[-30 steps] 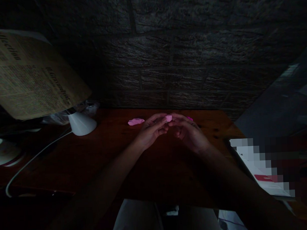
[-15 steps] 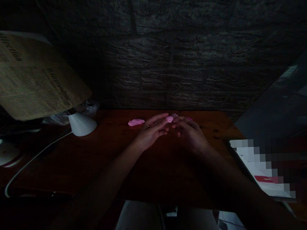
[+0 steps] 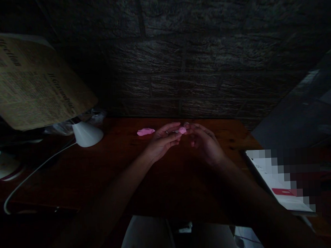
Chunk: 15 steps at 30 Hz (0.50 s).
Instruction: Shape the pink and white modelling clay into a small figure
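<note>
A small pink lump (image 3: 182, 130), soft and clay-like, is pinched at the fingertips of my left hand (image 3: 164, 141), which wears a ring. My right hand (image 3: 206, 142) meets it from the other side, fingers curled and its thumb and forefinger at the lump. Just behind the lump, a small pale bit (image 3: 186, 124) shows by the right fingertips; its kind is too dim to make out. A longer pink piece (image 3: 145, 131) of similar look lies on the wooden table (image 3: 123, 151), left of my left hand and apart from it.
At the left stands a lamp with a newsprint shade (image 3: 40, 82), a white cone base (image 3: 87, 134) and a white cable (image 3: 36, 170). A white cup (image 3: 4, 165) sits farther left. A pale, partly blurred-out board (image 3: 278, 185) lies at the right. A dark stone wall (image 3: 165, 58) rises behind the table.
The small pink lump has dropped slightly and turned between the fingers, and my right fingertips have closed in on it. A magenta bit beyond my right hand is now hidden. The view shifted slightly.
</note>
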Tool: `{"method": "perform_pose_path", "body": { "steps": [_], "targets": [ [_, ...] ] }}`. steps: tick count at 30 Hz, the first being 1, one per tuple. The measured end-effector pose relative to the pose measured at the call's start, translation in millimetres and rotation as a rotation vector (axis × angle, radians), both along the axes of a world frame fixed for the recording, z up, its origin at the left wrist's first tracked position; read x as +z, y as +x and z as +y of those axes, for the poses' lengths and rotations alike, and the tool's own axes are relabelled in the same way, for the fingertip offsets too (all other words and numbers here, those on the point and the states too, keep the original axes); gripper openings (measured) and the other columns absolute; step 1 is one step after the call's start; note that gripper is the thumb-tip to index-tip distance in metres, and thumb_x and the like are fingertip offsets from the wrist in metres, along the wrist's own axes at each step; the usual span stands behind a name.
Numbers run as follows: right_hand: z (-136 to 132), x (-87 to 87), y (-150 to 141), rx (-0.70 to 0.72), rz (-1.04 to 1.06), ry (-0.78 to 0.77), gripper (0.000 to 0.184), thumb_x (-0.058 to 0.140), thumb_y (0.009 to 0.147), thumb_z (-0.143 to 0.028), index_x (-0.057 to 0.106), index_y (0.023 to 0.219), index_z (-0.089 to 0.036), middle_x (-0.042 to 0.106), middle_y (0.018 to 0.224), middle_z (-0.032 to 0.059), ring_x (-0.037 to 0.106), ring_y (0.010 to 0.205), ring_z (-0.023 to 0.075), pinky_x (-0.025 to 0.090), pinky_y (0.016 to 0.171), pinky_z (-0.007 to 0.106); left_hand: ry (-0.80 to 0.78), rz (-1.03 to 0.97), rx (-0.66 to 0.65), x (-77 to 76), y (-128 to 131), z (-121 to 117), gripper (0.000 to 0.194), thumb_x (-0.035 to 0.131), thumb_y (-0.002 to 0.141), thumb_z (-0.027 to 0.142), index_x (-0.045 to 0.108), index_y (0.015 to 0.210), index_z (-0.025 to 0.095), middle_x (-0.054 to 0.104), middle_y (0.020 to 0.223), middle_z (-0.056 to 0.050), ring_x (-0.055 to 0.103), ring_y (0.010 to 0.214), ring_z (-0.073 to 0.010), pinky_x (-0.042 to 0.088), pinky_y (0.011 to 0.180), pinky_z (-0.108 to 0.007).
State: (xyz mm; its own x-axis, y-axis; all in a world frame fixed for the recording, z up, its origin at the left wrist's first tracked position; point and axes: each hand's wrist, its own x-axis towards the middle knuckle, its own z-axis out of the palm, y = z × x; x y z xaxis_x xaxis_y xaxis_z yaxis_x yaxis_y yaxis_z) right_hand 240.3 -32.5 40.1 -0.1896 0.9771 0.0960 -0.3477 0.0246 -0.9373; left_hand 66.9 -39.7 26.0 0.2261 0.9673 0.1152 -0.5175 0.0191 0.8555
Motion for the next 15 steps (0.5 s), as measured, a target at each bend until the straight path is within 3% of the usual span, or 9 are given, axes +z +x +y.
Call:
{"method": "perform_pose_path", "body": {
  "steps": [4,10,15],
  "targets": [
    [-0.1,-0.3,0.5,0.019,0.000,0.016,0.025,0.081,0.072,-0.046,0.077,0.085,-0.025,0.077,0.094,0.0045,0.062,0.074,0.0153,0.044,0.054,0.024,-0.017,-0.012,0.004,0.6,0.5,-0.2,0.042,0.092,0.064,0.016,0.078,0.102,0.024,0.077,0.105,-0.001,0.065,0.073,-0.0073,0.051,0.067,-0.021],
    [-3.5,-0.6,1.0,0.026,-0.031,0.055,0.026,0.084,0.071,-0.039,0.080,0.095,-0.029,0.077,0.094,0.0009,0.054,0.060,0.0105,0.044,0.053,0.024,-0.029,0.007,0.031,2.2,1.4,1.2,0.033,0.091,0.071,0.027,0.079,0.101,0.023,0.075,0.096,-0.001,0.063,0.071,-0.0079,0.050,0.067,-0.021],
    [-3.5,-5.3,-0.8,0.093,-0.087,0.162,0.034,0.088,0.071,-0.035,0.079,0.103,-0.032,0.074,0.090,-0.0007,0.062,0.070,0.0136,0.048,0.055,0.025,-0.061,0.029,0.068,1.4,2.2,2.5,0.026,0.090,0.074,0.034,0.079,0.094,0.021,0.074,0.088,0.000,0.065,0.071,-0.0081,0.051,0.067,-0.021]
  ]
}}
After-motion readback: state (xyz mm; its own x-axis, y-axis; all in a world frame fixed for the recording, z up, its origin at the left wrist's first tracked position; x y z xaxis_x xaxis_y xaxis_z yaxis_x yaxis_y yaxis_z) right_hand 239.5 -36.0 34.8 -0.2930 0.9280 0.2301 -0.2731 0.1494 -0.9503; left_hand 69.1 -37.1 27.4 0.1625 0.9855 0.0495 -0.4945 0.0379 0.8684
